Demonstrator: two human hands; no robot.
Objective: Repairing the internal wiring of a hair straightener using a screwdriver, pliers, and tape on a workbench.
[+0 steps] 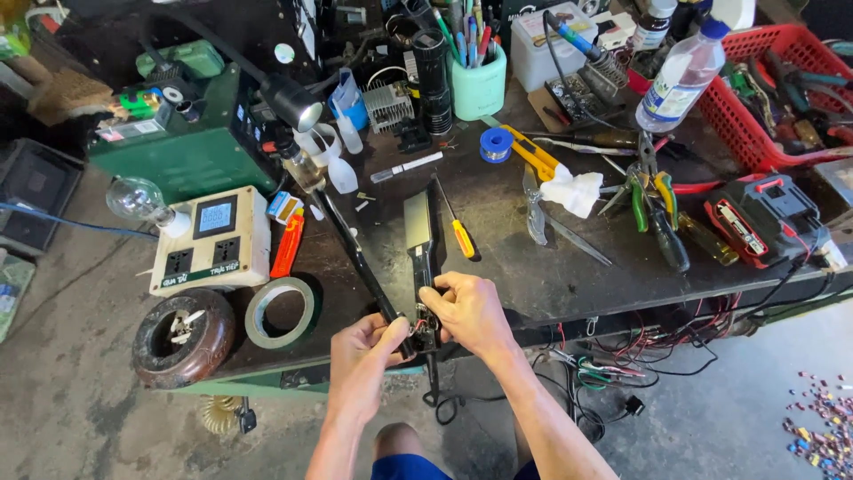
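Both hands are pinched around the hinge end of a black two-armed hair straightener [418,244] at the near edge of the dark cluttered tabletop [533,276]: left hand [362,354] gripping the left arm's base, right hand [468,311] closed on the other. A yellow-handled screwdriver [457,229] lies just beside it, and a green tape roll [281,312] sits off to the left.

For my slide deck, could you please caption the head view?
Both hands, left hand and right hand, grip an opened hair straightener at a cluttered workbench.
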